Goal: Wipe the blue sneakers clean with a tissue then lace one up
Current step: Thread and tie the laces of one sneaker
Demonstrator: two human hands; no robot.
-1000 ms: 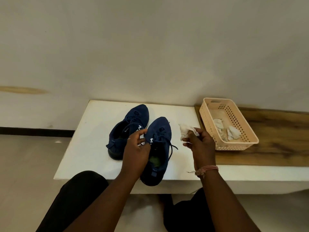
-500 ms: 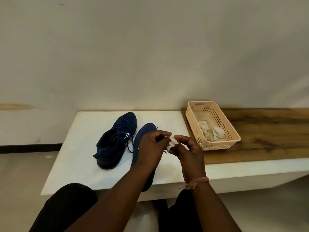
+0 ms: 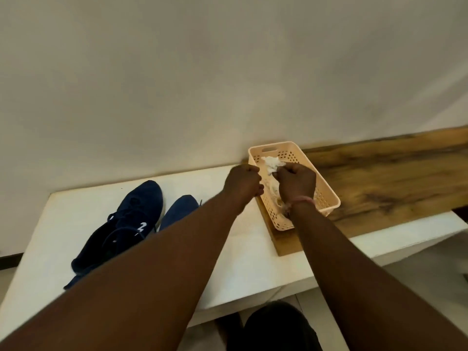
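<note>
- Head view, right hand (image 3: 296,183): my grip pinches a crumpled white tissue (image 3: 272,164) between thumb and fingertips, held over the peach perforated basket (image 3: 326,196). I judge the tissue is held here to be dropped among the other crumpled pieces lying in the basket, or to be exchanged for one of them; which of the two I cannot tell.
- Head view, left hand (image 3: 243,182): the fingers are curled into a fist just beside the basket's left wall. I see nothing in it, though its palm side is hidden from me.
- Head view, basket: it stands on the wooden board (image 3: 379,183) at the right of the white counter (image 3: 76,224), near the wall, within reach of both arms and apart from the shoes.
- Head view, blue sneakers (image 3: 131,224): the pair lies on the left part of the counter, well apart from both hands and partly covered by my left forearm.
- Head view, orientation: each sneaker's long axis runs from near-left to far-right, toes toward the wall, heels toward me. The left shoe's laces hang loose, so lacing appears not yet done.
</note>
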